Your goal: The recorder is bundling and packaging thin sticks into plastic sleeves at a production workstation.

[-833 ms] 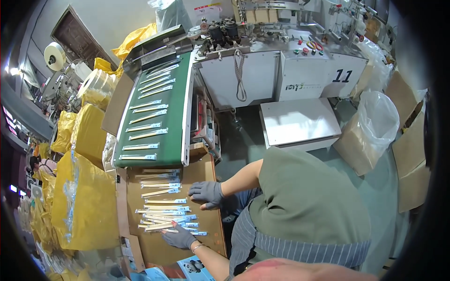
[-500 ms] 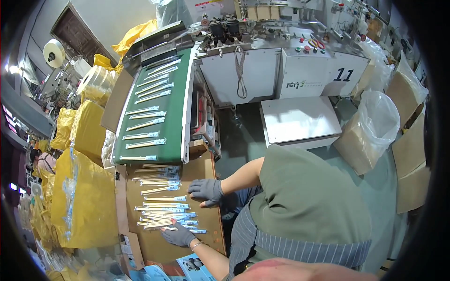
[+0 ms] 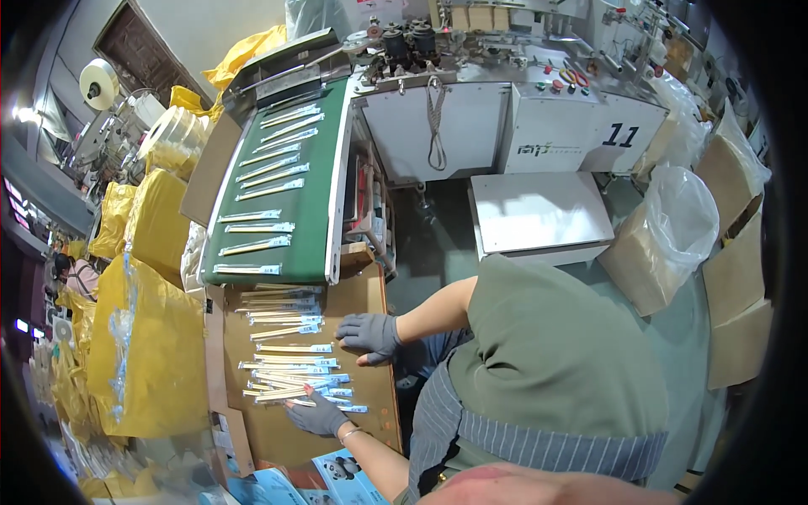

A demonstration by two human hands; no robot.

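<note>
On the brown worktop (image 3: pixel 370 295) lies a loose row of thin wooden chopsticks in clear sleeves with pale blue ends. My left hand (image 3: pixel 318 416), in a grey glove with bare fingertips, rests at the near edge of a crowded bunch of chopstick packets (image 3: pixel 290 379). Its thumb and fingers are apart and touch the packets. My right hand (image 3: pixel 370 337), gloved alike, lies flat and open on the worktop beside the packets' blue ends. More chopstick packets (image 3: pixel 252 245) lie crosswise, spaced out, on the green conveyor belt (image 3: pixel 316 244) beyond.
Blue printed packaging with a panda (image 3: pixel 345 471) lies by my left forearm. Yellow plastic sacks (image 3: pixel 147 353) crowd the left side. A white machine (image 3: pixel 429 135) stands beyond, with a low white box (image 3: pixel 543 210) before it. At right is a plastic-lined carton (image 3: pixel 665 244).
The view has shifted slightly. Packets on the belt lie at somewhat different places along it. Both my hands stay almost where they were.
</note>
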